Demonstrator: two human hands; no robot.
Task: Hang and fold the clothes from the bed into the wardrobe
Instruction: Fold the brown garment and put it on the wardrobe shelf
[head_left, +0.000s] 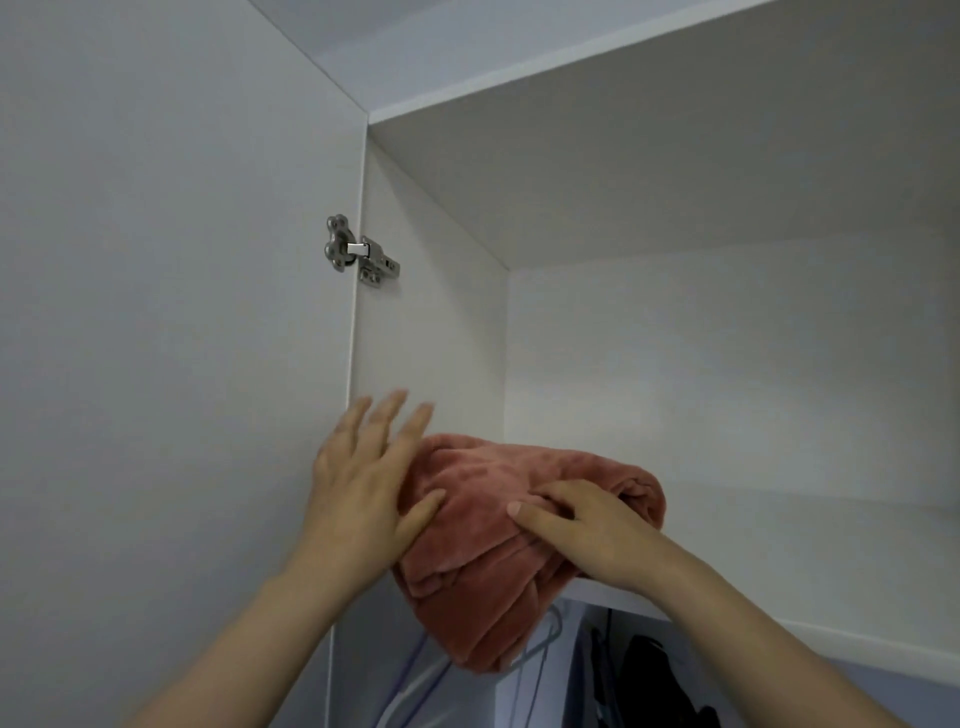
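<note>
A folded pink fleece garment (467, 571) is seen at the front left corner of the top shelf (779, 571) of a white wardrobe (675, 364), viewed from below. Part of the bundle is carried by the shelf, while its lower folds are left hanging over the front edge, down into the compartment beneath.

The left hand (363, 483) is laid flat against the left side of the bundle, with its fingers (387, 415) held straight and spread apart, reaching up past the fabric in front of the wardrobe's left wall. Its thumb (423, 514) is pressed on the front of the fleece. The right hand (576, 530) is placed on the upper right part of the bundle, just above the shelf's front edge. Its fingers are bent down into a fold of the fabric and its thumb is stretched out to the left across the fleece, so that the fabric is gripped.

The open door (156, 312) is seen at the left, joined to the wardrobe's left wall by a metal hinge (358, 252) well above the hands. Under the shelf, pale wire hangers (540, 649) are partly covered by the hanging fleece, and dark clothes (654, 680) are seen to their right.
</note>
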